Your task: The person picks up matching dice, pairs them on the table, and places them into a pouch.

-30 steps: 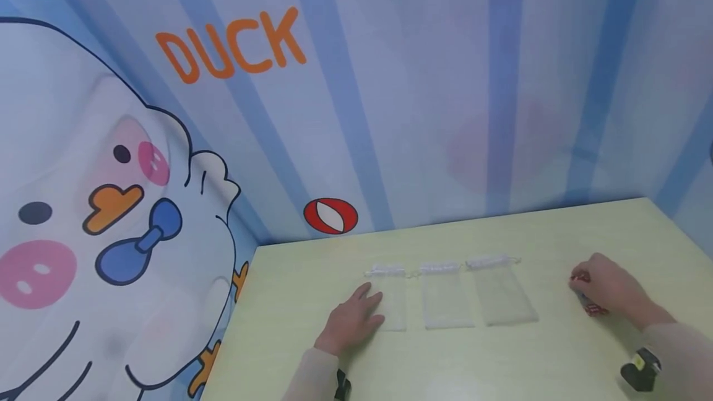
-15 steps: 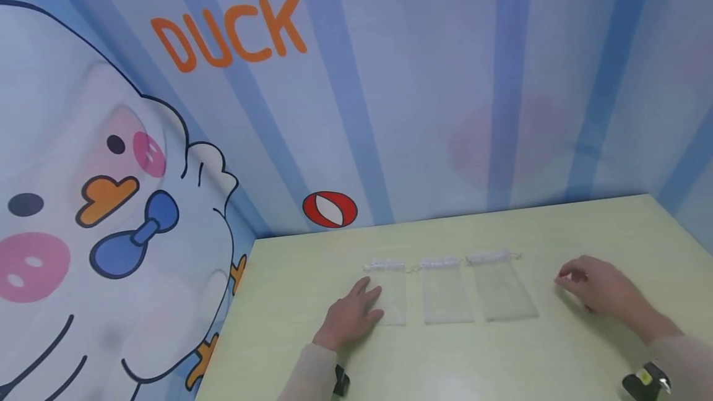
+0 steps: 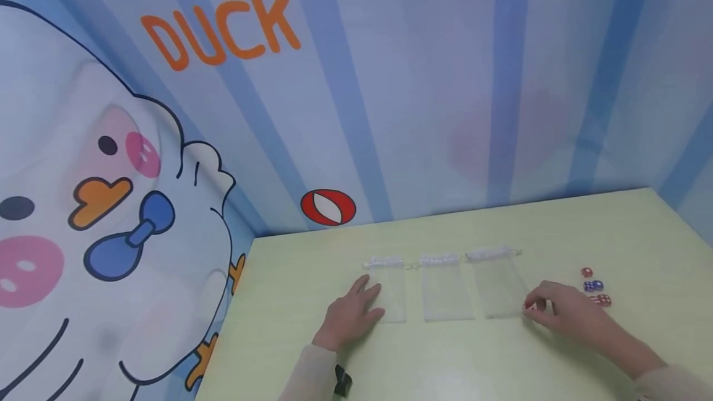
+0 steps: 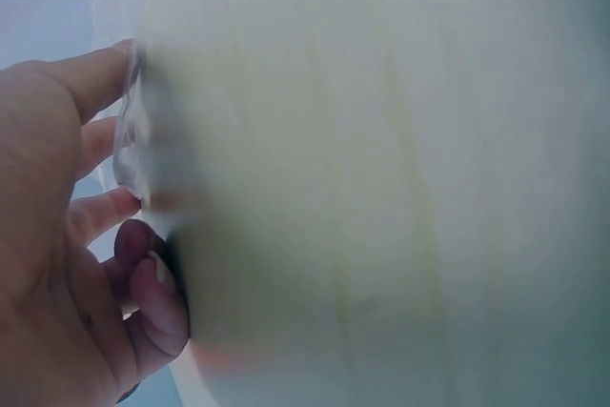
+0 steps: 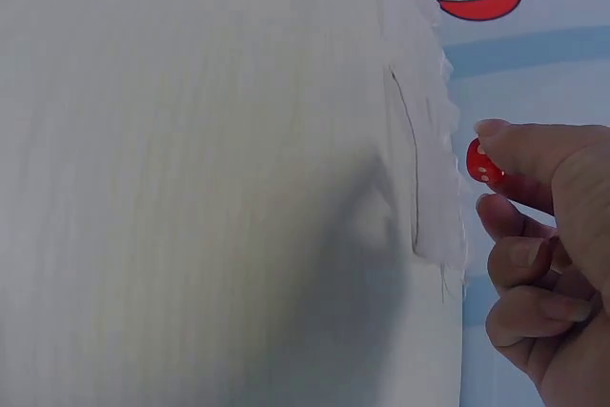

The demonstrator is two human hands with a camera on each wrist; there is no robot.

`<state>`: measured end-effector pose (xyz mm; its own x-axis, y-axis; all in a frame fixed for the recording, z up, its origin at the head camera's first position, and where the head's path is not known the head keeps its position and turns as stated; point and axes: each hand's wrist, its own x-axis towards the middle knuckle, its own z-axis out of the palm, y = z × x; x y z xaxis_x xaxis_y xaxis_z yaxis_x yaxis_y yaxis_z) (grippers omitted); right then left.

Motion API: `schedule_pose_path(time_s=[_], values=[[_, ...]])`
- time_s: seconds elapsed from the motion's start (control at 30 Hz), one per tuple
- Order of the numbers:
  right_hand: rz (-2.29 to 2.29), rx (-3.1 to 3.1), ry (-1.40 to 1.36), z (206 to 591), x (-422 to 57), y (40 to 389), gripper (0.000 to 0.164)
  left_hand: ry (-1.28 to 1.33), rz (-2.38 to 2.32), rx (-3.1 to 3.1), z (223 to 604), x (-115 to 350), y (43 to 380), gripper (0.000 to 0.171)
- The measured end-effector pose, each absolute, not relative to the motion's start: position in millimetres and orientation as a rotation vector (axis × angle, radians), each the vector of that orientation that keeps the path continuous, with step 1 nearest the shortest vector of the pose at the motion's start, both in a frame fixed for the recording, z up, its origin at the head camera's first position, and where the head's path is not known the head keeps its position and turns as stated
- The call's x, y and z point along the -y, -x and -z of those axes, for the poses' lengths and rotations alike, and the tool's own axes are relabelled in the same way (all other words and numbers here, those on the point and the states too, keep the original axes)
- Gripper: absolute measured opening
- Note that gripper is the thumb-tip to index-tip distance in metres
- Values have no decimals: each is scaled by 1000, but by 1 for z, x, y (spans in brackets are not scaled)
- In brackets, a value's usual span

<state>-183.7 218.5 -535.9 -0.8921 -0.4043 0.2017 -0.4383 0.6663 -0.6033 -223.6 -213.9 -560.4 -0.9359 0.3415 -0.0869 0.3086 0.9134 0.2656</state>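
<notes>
Three small white drawstring mesh pouches lie flat in a row: the left pouch (image 3: 394, 296), the middle pouch (image 3: 447, 293) and the right pouch (image 3: 494, 286). My left hand (image 3: 348, 314) rests on the left pouch's edge with fingers spread; in the left wrist view its fingertips touch the sheer fabric. Between thumb and index finger, my right hand (image 3: 576, 319) pinches a red die (image 5: 484, 161) with white dots, near the right pouch's lower right corner. Behind that hand lie a red die (image 3: 587, 272), blue dice (image 3: 593, 286) and more red dice (image 3: 603, 300), partly covered by the hand.
Everything lies on a pale yellow table (image 3: 423, 364). A blue striped backdrop (image 3: 423, 79) with a printed duck (image 3: 184, 302) borders the table's back and left. Drawstring ends (image 3: 412, 267) stick out between the pouches' gathered tops.
My right hand has lifted away from the dice and moved left to the right pouch with a red die, uncovering the other dice. The left hand has stayed on the left pouch.
</notes>
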Motion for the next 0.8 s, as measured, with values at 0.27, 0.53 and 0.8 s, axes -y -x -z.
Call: schedule_pose_path(time_s=[0.27, 0.53, 0.8], values=[[-1073, 2940, -822, 547, -194, 172, 7, -498, -365, -2954, 562, 214, 224, 56], [-1140, 2959, -848, 556, -183, 162, 8, -459, -393, -2941, 556, 210, 221, 56], [-1112, 2985, -841, 557, -182, 162, 14, -399, -418, -2922, 554, 207, 220, 56]])
